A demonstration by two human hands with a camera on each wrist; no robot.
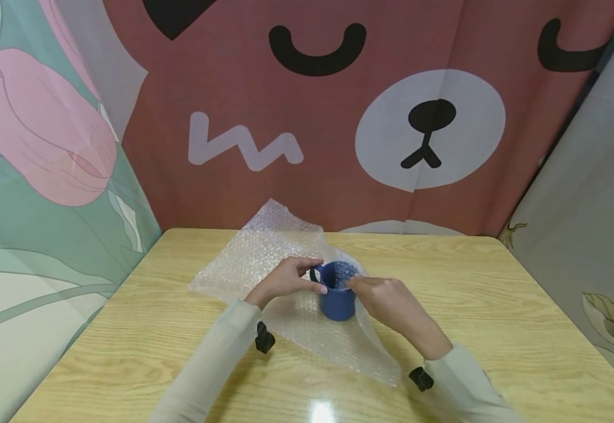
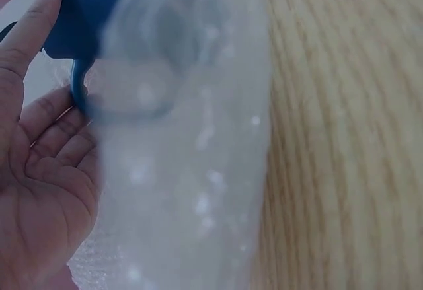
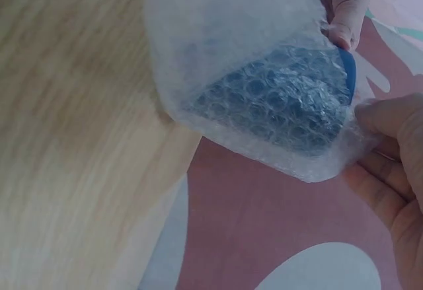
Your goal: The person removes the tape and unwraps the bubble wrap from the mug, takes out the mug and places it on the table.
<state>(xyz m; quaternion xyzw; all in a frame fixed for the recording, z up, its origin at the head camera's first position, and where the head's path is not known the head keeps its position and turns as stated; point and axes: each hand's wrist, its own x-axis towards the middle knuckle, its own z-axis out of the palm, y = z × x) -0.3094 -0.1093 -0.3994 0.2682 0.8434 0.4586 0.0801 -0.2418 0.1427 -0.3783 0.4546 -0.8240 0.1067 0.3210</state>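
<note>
A blue mug (image 1: 338, 305) stands upright on a sheet of clear bubble wrap (image 1: 256, 255), its handle turned to the left. With thumb at the near side of the rim and fingers by the handle, my left hand (image 1: 284, 278) holds the mug. My right hand (image 1: 389, 301) pinches an edge of the wrap against the rim on the right. In the right wrist view the bubble wrap (image 3: 264, 105) lies over the mug's side, and a strip of blue rim (image 3: 350, 72) shows past it. Blurred wrap covers part of the left wrist view, beside the blue mug (image 2: 89, 12).
The sheet spreads over a light wooden table (image 1: 470, 294), one corner reaching toward the back edge and another toward the front right. Behind the table hangs a red curtain (image 1: 328, 194) with a bear's face. Patterned cloths hang at both sides.
</note>
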